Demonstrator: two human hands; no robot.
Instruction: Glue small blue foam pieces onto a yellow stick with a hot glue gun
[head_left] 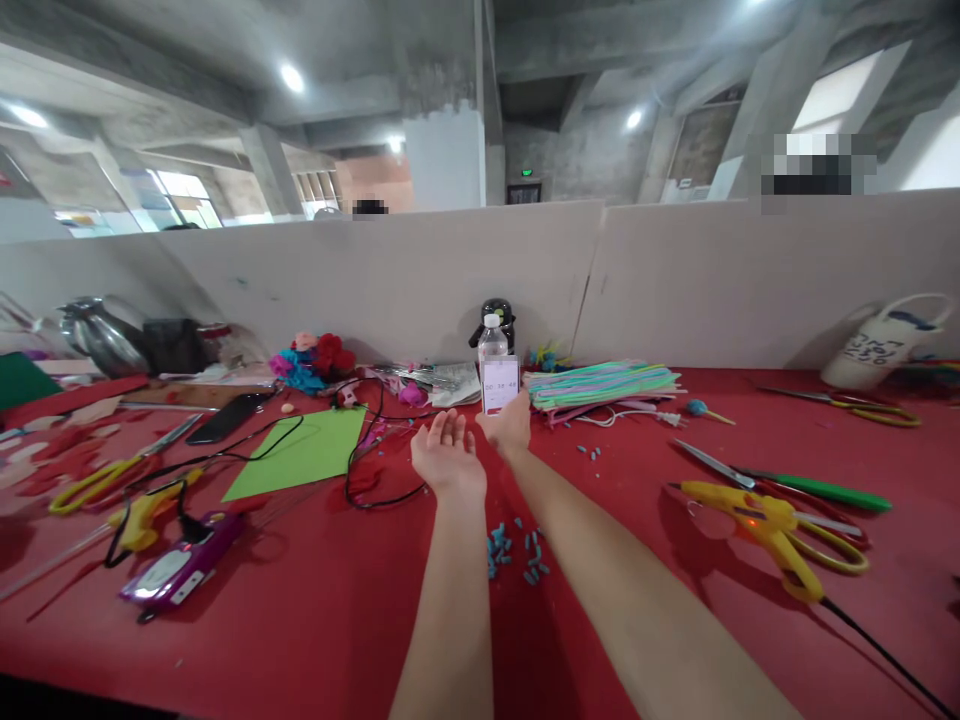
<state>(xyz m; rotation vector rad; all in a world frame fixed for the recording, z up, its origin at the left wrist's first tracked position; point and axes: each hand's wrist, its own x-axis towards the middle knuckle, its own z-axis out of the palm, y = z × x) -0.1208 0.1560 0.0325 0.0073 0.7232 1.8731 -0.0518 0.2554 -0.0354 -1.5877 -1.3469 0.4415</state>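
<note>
Left hand (pixel 450 455) palm up, fingers loosely curled, nothing in it. Right hand (pixel 510 428) up against bottom of phone (pixel 501 372), fingers mostly hidden, so can't tell if it's really gripping. Phone sits right in front of clear bottle (pixel 492 338), blocking its lower part; black figure (pixel 496 306) behind, half covered. Screen (pixel 500 387) shows timer-like digits, too fuzzy to trust. White tumbler (pixel 874 350), far right: dark handwriting, mostly unreadable. Glue gun (pixel 757 513) cord (pixel 889 658) runs out of frame.

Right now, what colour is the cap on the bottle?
The bottle cap is white, best seen in the head view.
</note>
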